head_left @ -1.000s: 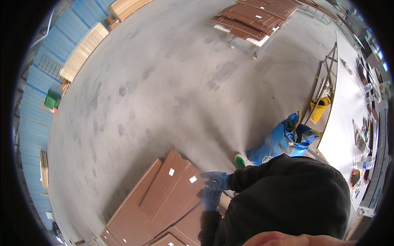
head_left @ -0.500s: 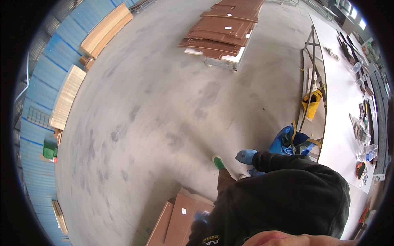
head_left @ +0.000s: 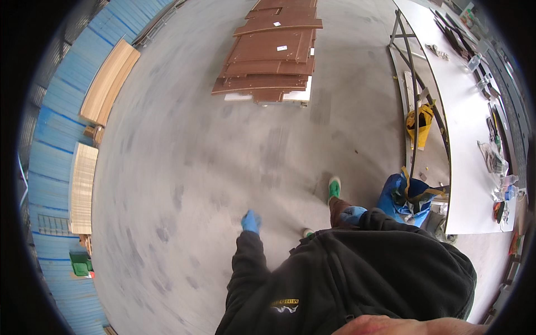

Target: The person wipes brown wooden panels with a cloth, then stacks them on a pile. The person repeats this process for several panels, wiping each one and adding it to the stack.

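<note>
"So, how best to tread this scuffed grey floor (head_left: 223, 151)?"

"Short steps, I'd say, clear of the white worktop (head_left: 466, 184) and the blue bag (head_left: 391, 198) standing beside it."

"And how does that bag look?"

"Crumpled, mouth gaping upward, yellowish trim."

"The 2 gloved hands?"

"The left hand (head_left: 250, 221) hangs over bare concrete, nothing visible in its fingers; clenched or loose, I can't tell. The right hand (head_left: 353, 215), near the bag, I can't read either."

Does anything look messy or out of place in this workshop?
Mostly mild untidiness. The brown panels ahead are stacked unevenly, their edges staggered rather than lined up. Dark smudges mark the grey floor, and loose items clutter the white table on the right. I see no clear spill or breakage.
</note>
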Action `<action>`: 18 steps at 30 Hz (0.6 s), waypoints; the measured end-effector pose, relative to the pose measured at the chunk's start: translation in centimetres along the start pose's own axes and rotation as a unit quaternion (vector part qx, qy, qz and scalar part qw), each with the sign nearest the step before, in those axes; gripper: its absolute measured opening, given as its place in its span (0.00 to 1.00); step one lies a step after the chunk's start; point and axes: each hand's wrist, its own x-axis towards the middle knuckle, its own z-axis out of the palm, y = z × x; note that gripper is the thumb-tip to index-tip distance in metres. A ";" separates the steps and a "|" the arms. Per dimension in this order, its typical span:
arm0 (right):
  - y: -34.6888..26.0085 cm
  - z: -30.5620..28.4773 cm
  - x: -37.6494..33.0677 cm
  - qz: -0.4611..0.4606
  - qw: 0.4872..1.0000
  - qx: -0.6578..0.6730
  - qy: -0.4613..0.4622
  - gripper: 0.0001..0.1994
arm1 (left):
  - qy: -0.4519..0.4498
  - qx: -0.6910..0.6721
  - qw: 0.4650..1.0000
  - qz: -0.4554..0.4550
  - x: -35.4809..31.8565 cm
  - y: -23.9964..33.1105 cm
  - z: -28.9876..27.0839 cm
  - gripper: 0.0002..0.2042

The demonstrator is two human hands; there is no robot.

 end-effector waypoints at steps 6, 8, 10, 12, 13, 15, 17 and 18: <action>5.8 -11.7 8.0 0.100 0.962 0.251 0.043 0.21 | -0.104 -0.012 0.992 0.072 1.7 12.9 17.1 0.20; 8.7 -15.7 11.6 0.117 0.968 0.216 0.041 0.22 | -0.105 0.074 0.992 0.000 1.5 13.6 20.6 0.25; 11.3 -19.8 14.7 0.055 0.981 0.162 0.093 0.22 | -0.117 0.097 0.987 -0.047 2.1 14.3 22.8 0.25; 12.7 -23.6 17.4 0.052 0.985 0.120 0.116 0.22 | -0.096 0.111 0.986 -0.075 3.0 14.7 23.8 0.26; 13.1 -25.7 18.6 0.065 0.985 0.104 0.122 0.22 | -0.096 0.109 0.987 -0.073 3.7 15.2 24.0 0.26; 13.0 -29.6 20.9 0.074 0.982 0.103 0.141 0.22 | -0.068 0.124 0.985 -0.099 5.3 16.3 24.1 0.26; 12.1 -33.3 23.3 0.078 0.974 0.135 0.167 0.24 | -0.067 0.086 0.990 -0.094 7.9 18.9 24.2 0.24; 11.4 -35.1 24.8 0.072 0.972 0.142 0.173 0.24 | -0.048 0.067 0.993 -0.084 9.5 20.5 24.5 0.21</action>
